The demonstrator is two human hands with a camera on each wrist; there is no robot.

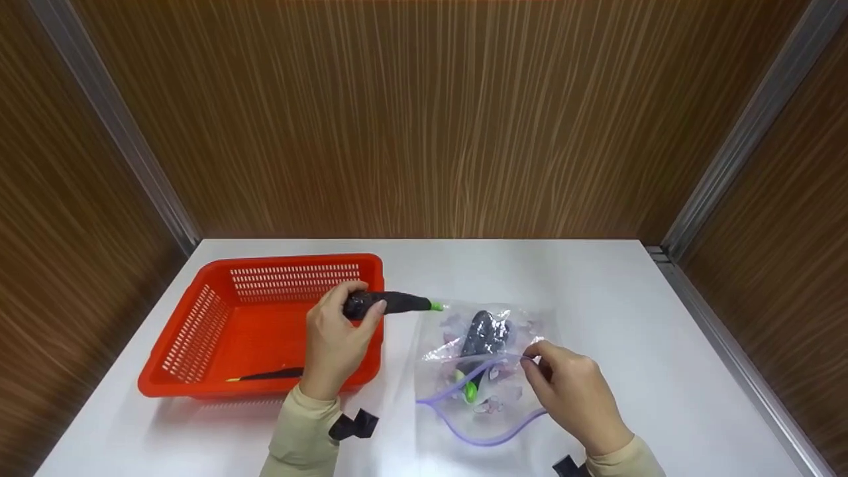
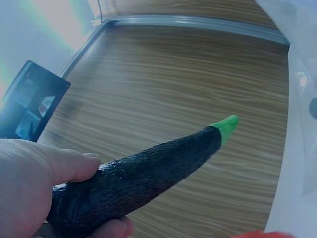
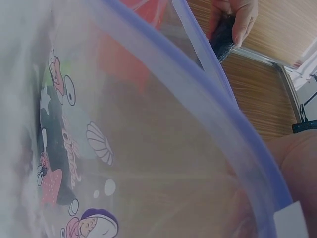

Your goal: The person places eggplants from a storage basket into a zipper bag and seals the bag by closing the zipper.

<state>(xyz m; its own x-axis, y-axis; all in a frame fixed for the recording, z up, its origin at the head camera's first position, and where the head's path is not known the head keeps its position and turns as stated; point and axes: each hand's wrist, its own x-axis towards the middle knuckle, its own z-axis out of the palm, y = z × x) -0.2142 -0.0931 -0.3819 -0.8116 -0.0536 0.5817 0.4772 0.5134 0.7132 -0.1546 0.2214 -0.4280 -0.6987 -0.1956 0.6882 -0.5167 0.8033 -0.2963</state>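
My left hand [image 1: 338, 341] grips a long dark eggplant [image 1: 404, 303] by its thick end, above the right edge of the red basket. Its bright green stem end [image 2: 227, 128] points right, toward the bag. A clear zip bag [image 1: 430, 377] with a purple zip edge and printed sea-creature pictures lies on the table. Another dark eggplant [image 1: 485, 334] with green at its lower end is inside it. My right hand [image 1: 573, 391] pinches the bag's purple edge [image 3: 198, 79] at the right, and the mouth gapes.
The red plastic basket [image 1: 149, 384] with slotted walls stands at the left of the white table [image 1: 623, 318]. A thin dark piece with a yellow-green tip [image 1: 271, 375] lies in it, partly hidden by my left hand. Wood-grain panels [image 1: 424, 119] enclose the back and sides.
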